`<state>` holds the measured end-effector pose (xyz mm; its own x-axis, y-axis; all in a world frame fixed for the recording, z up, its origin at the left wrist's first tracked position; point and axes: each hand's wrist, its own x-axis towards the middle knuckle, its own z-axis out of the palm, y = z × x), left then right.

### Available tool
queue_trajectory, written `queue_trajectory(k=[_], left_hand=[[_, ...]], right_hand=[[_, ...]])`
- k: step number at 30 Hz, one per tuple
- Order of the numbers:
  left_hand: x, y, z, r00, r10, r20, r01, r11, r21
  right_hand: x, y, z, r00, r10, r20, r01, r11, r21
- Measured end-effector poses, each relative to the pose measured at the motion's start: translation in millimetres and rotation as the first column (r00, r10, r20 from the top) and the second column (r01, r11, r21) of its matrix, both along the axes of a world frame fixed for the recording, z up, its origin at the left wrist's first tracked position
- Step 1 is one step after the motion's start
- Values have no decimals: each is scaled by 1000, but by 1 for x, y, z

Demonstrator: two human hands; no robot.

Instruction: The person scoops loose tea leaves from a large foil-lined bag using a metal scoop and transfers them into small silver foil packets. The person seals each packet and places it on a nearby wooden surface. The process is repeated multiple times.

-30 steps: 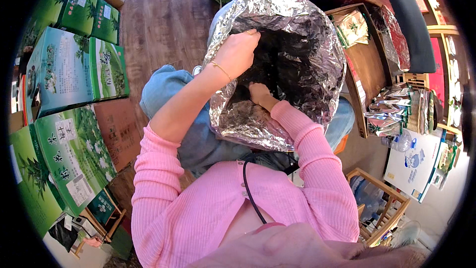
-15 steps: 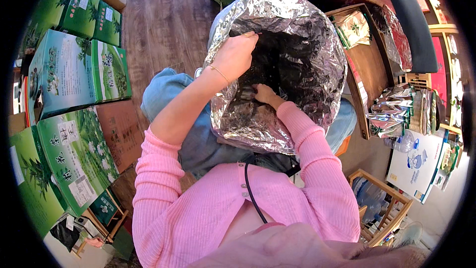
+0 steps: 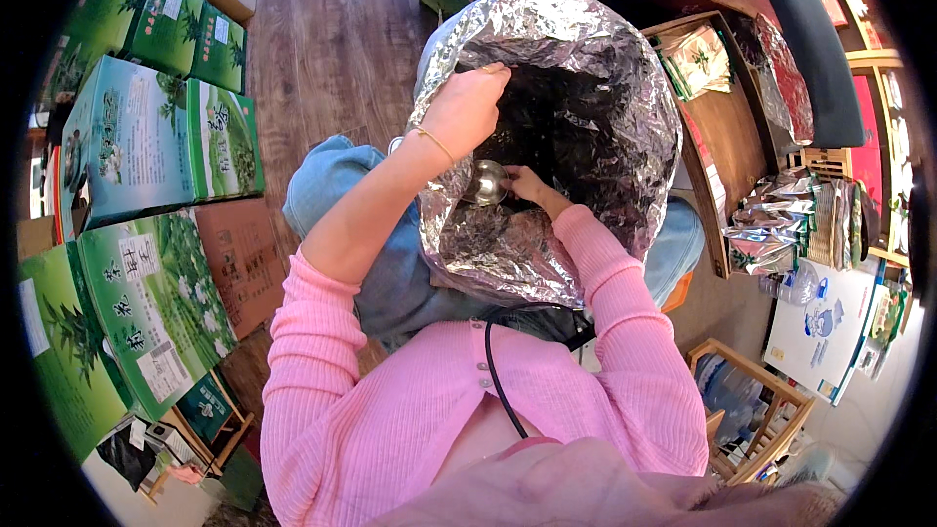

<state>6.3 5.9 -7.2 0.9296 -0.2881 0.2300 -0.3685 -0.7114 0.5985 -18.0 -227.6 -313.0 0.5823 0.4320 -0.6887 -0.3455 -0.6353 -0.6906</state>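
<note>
A large silver foil bag (image 3: 639,59) stands open between my knees, its crumpled rim spread wide and its inside dark. At the left side of the opening, my left hand (image 3: 467,109) is closed on the bag's rim. Inside the bag my right hand (image 3: 529,185) holds a small, round, shiny metal bowl (image 3: 485,183) by its right edge. The bowl is tilted, and part of it sits behind the foil fold under my left wrist. What lies at the bottom of the bag is too dark to make out.
Green and pale blue cartons (image 3: 137,146) are stacked along the left. To the right stand a wooden tray (image 3: 727,122) with packets, a row of silver pouches (image 3: 781,220), a white box (image 3: 820,327) and a wooden rack (image 3: 752,410). Wooden floor (image 3: 327,39) shows at far left.
My right hand has come up a little inside the bag, and the metal bowl it holds now shows clearly. My left hand keeps its hold on the rim.
</note>
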Motion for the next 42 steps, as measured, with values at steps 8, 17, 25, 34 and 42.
queue_trajectory(k=[8, 17, 25, 34, 42], left_hand=[[8, 1, 4, 998, 23, -62, -18, 996, 83], [7, 12, -5, 1000, 16, 6, -16, 1000, 22], [4, 15, -11, 1000, -11, 7, 11, 1000, -15], [-2, -6, -24, 995, -102, 14, 103, 992, -73], [-5, -21, -9, 966, -184, -183, 168, 981, -98]], right_hand=[[15, -21, 63, 977, -209, 49, 210, 978, -15], [-19, -43, 212, 951, -306, -42, 308, 930, 199], [-42, -60, 327, 965, -261, 13, 251, 943, 220], [-20, -57, 411, 955, -124, 269, 131, 991, -8], [1, -35, 435, 580, 491, 650, -51, 819, -572]])
